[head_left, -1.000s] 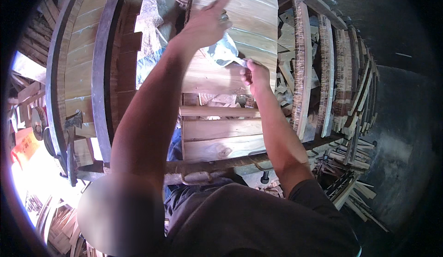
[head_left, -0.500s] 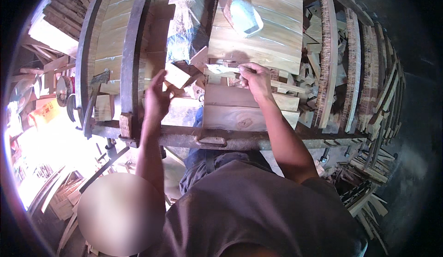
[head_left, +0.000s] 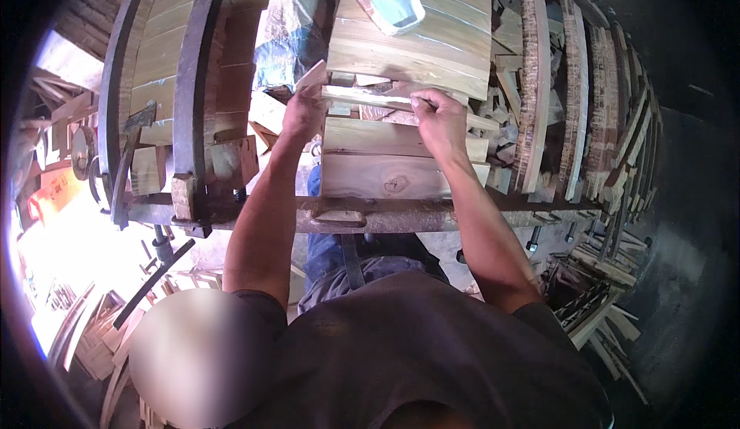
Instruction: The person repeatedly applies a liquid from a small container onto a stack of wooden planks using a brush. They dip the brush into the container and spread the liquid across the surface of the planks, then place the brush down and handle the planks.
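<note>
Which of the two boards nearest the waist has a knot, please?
The front board, by the metal bar, has a knot; the rear board shows none.

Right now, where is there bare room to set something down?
Bare wood shows on the near boards, between the pale strip and metal bar, and on the panel below the white tub. Wood scraps crowd the panel's right side.

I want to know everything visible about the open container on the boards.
The open container looks like translucent plastic, with rounded corners and a bluish-white inside; contents are unclear. It rests opening upward on the wooden boards, its far end at the picture's upper edge. The left hand and right hand are apart from it.
</note>
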A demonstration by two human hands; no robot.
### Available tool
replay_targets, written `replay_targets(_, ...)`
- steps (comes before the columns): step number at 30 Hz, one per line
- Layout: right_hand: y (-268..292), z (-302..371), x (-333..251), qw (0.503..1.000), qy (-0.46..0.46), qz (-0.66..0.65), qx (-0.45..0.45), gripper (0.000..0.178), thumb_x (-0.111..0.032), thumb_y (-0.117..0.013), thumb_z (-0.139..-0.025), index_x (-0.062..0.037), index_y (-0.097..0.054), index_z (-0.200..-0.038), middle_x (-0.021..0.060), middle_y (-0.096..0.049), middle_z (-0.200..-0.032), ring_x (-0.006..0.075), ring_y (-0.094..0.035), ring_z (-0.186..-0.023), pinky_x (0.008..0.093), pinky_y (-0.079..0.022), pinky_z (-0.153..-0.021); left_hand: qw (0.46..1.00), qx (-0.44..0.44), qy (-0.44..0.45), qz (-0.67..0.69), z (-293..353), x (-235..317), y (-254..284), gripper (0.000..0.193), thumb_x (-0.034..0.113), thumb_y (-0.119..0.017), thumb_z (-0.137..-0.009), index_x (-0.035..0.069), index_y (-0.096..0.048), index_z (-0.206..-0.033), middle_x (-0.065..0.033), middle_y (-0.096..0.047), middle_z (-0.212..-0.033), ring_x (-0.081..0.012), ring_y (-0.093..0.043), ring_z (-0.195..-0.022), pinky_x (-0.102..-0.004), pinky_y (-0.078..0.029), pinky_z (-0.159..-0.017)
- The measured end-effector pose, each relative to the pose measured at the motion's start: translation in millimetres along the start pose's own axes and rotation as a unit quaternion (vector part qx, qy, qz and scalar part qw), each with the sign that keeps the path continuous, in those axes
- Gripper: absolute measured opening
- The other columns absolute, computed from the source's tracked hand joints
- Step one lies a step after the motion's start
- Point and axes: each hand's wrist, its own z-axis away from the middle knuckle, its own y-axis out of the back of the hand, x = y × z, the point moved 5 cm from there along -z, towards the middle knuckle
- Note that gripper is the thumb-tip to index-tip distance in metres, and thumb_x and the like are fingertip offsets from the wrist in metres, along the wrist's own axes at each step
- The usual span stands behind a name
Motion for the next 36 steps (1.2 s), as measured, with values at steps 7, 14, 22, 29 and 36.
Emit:
replay_targets(7, 57, 10, 45, 0.994, -0.011, 0.066, 0.092, 0.013, -0.008, -0.069, -0.087, -0.0045, -0.074, -0.098, 0.0070, -0.071, -0.079, 0.0106, -0.062, -0.071, 0.0268, -0.050, -0.067, 0.993, -0.056, -0.023, 0.106, 17, 46, -6, 0.044, 0.005, -0.056, -0.092, -0.001, -0.052, -0.135, -0.0071, -0.068, -0.099, -0.0090, -0.060, -0.084, -0.0231, -0.047, -0.075)
replay_targets(14, 103, 18, 82, 0.984, -0.013, 0.095, 0.150, 0.012, -0.007, -0.070, -0.082, -0.0072, -0.073, -0.094, 0.0153, -0.071, -0.089, 0.0273, -0.069, -0.082, 0.0353, -0.053, -0.074, 0.997, -0.016, -0.070, -0.022, 18, 55, -7, 0.039, 0.013, -0.059, -0.095, 0.001, -0.056, -0.131, -0.0086, -0.071, -0.099, -0.0146, -0.064, -0.087, -0.0304, -0.050, -0.078)
replay_targets(22, 160, 23, 135, 0.970, -0.009, 0.118, 0.214, 0.014, -0.002, -0.069, -0.081, -0.0052, -0.072, -0.095, 0.0138, -0.071, -0.091, 0.0235, -0.069, -0.082, 0.0327, -0.054, -0.075, 0.991, -0.042, -0.040, -0.119, 14, 57, -6, 0.037, 0.011, -0.061, -0.093, 0.003, -0.056, -0.129, -0.0104, -0.072, -0.099, -0.0150, -0.067, -0.083, -0.0298, -0.054, -0.073)
replay_targets(29, 199, 36, 150, 0.952, -0.030, 0.101, 0.289, 0.029, 0.004, -0.066, -0.081, -0.0024, -0.067, -0.109, 0.0116, -0.070, -0.098, 0.0185, -0.068, -0.087, 0.0311, -0.054, -0.077, 0.992, 0.002, -0.063, -0.112, 29, 81, -7, 0.032, 0.014, -0.061, -0.092, 0.005, -0.061, -0.124, -0.0056, -0.067, -0.088, -0.0088, -0.059, -0.072, -0.0276, -0.051, -0.064)
replay_targets(36, 146, 53, 149, 0.965, 0.043, -0.121, 0.229, 0.023, 0.003, -0.060, -0.084, -0.0069, -0.066, -0.103, 0.0150, -0.067, -0.099, 0.0274, -0.069, -0.090, 0.0349, -0.058, -0.078, 0.991, -0.026, -0.007, -0.133, 13, 57, -6, 0.038, 0.015, -0.061, -0.094, 0.001, -0.058, -0.129, -0.0082, -0.070, -0.106, -0.0147, -0.063, -0.100, -0.0304, -0.049, -0.086)
